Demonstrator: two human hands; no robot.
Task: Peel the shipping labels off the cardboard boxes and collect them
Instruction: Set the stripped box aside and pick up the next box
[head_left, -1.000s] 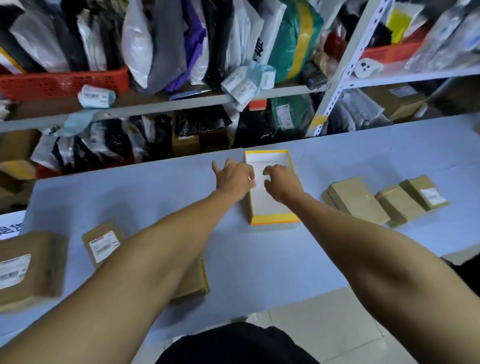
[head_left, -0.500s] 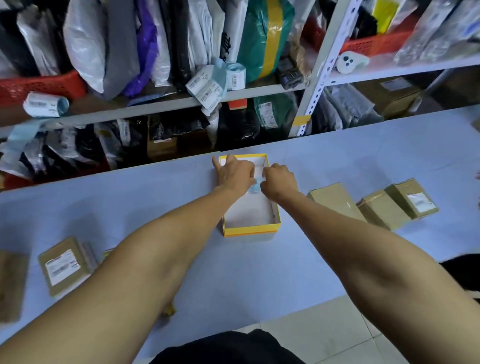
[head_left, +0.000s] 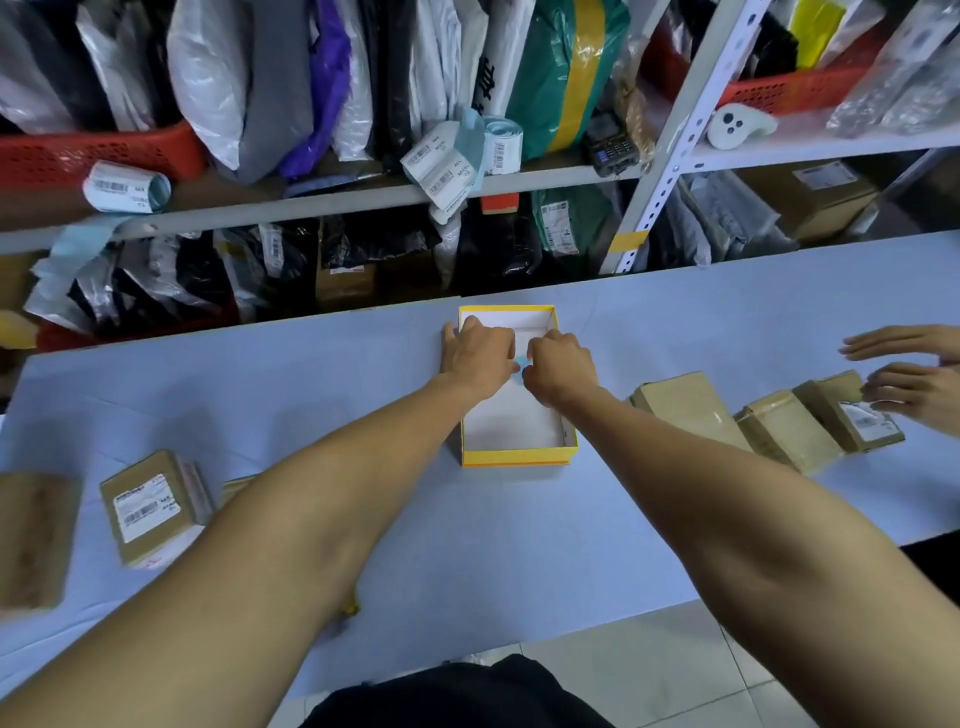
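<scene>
- Yellow-rimmed tray box (head_left: 519, 457) at the centre of the pale blue worktop (head_left: 322, 405), open on top, white inside; near half of the floor bare, far half hidden behind both hands.
- Left hand (head_left: 480, 353) over the box's left wall toward 11 o'clock, fingers spread past the far-left corner, thumb side turned in toward the other hand.
- Right hand (head_left: 561, 364) just beside it, over the box interior, fingers curled down.
- Small light-blue scrap (head_left: 519, 364) showing between the two hands, pinched where they meet; cannot tell which fingers grip it, nor whether it is a label or its backing.
- Cardboard box with a white shipping label (head_left: 148, 506) at 9 o'clock, lying flat, label face up and stuck on.
- Another brown box (head_left: 34, 540) at the far left edge, blurred.
- Three cardboard boxes at 3 o'clock in a leaning row: plain box (head_left: 691, 408) nearest the tray, taped box (head_left: 784, 436) next, labelled box (head_left: 852, 421) last, its label face up.
- Another person's two hands (head_left: 914, 374) at the right edge, the lower one touching the labelled box.
- Shelf (head_left: 332, 205) at 12 o'clock behind the worktop, packed with bagged parcels, red baskets (head_left: 98, 153), a roll of labels (head_left: 127, 187) and loose label strips (head_left: 447, 166).
</scene>
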